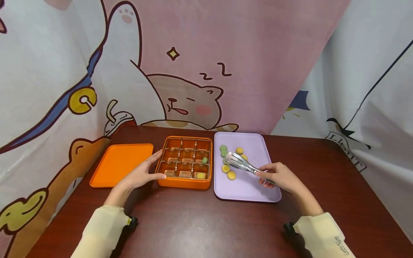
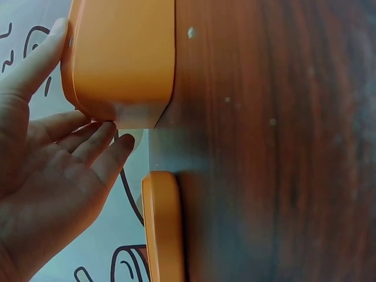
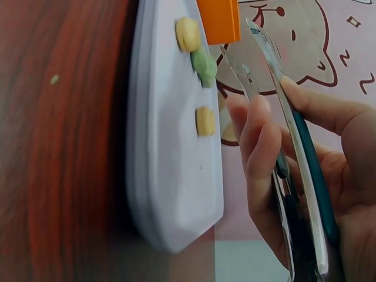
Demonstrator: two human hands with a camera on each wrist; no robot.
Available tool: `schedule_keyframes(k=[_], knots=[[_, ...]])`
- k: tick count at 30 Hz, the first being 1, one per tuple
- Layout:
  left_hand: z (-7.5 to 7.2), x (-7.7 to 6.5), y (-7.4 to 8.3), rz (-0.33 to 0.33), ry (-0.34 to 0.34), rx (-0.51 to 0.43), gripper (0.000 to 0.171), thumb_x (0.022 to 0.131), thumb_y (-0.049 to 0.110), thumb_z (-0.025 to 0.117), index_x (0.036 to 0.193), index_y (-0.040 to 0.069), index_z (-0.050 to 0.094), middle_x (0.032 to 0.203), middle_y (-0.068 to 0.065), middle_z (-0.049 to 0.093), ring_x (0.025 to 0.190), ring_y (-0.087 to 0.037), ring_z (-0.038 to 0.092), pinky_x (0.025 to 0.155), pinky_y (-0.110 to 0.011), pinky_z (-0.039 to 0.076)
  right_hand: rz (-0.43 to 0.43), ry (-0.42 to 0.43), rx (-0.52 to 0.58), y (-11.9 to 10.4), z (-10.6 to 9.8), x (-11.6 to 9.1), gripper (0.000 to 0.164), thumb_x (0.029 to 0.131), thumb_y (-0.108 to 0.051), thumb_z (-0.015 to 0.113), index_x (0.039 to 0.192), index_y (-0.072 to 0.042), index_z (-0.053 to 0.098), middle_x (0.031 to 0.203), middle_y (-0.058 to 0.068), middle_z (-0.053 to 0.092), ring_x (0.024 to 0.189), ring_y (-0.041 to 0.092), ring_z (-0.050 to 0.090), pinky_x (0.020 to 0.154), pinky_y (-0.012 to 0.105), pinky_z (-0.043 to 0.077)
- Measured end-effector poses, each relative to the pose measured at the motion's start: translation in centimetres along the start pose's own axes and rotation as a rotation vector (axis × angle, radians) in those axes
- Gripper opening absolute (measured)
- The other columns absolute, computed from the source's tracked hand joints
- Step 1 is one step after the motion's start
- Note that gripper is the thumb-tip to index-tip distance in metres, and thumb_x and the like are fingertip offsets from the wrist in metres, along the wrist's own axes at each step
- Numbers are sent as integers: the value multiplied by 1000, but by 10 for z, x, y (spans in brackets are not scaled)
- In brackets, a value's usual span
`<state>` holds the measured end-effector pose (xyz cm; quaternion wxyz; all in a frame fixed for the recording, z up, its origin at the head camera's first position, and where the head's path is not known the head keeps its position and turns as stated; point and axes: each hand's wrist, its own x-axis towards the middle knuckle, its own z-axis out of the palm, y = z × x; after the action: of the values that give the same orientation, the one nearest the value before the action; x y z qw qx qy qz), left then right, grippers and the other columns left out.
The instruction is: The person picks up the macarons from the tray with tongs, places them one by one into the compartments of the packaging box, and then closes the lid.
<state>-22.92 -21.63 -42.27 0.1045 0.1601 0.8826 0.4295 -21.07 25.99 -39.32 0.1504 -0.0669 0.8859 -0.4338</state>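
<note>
An orange box (image 1: 184,183) holds a clear divided insert; a green macaron (image 1: 204,160) and a yellow macaron (image 1: 200,175) sit in its right-hand compartments. My left hand (image 1: 145,172) rests against the box's left side, fingers extended, thumb at the front corner; in the left wrist view the left hand (image 2: 59,153) touches the orange wall. My right hand (image 1: 279,175) grips metal serving tongs (image 1: 242,164) with dark green handle grips (image 3: 314,170). Their parted tips hold nothing and hang over the lilac tray (image 1: 248,190), overlapping a green macaron. Several yellow macarons (image 1: 231,175) and green macarons (image 1: 223,153) lie there.
An orange lid (image 1: 120,165) lies flat left of the box. The tray stands close along the box's right side. All rest on a dark reddish-brown table (image 1: 180,222), with a cartoon-printed cloth (image 1: 251,71) hanging behind its far edge.
</note>
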Motion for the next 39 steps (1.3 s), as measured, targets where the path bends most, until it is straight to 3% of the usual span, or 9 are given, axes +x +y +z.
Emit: schedule_keyframes(k=[20, 28, 39], knots=[[0, 0, -3, 19, -5, -17, 95, 89, 27, 76, 160, 6, 17, 168, -18, 10, 153, -44, 9, 117, -69, 14, 44, -64, 25, 31, -8, -18, 42, 95, -26, 68, 119, 8, 66, 76, 10, 71, 59, 11, 62, 58, 30, 58], [1, 1, -2, 18, -6, -7, 94, 89, 27, 75, 160, 6, 17, 168, -18, 10, 154, -44, 8, 118, -69, 13, 43, -136, 64, 42, -6, -20, 43, 94, -25, 69, 121, 9, 66, 74, 7, 71, 58, 9, 61, 55, 28, 56], [-1, 1, -3, 20, -12, -24, 94, 90, 25, 75, 160, 7, 16, 169, -16, 9, 154, -43, 7, 118, -69, 12, 23, -94, -17, 38, 0, -17, 40, 91, -21, 73, 119, 8, 68, 70, 5, 69, 57, 10, 59, 51, 28, 53]])
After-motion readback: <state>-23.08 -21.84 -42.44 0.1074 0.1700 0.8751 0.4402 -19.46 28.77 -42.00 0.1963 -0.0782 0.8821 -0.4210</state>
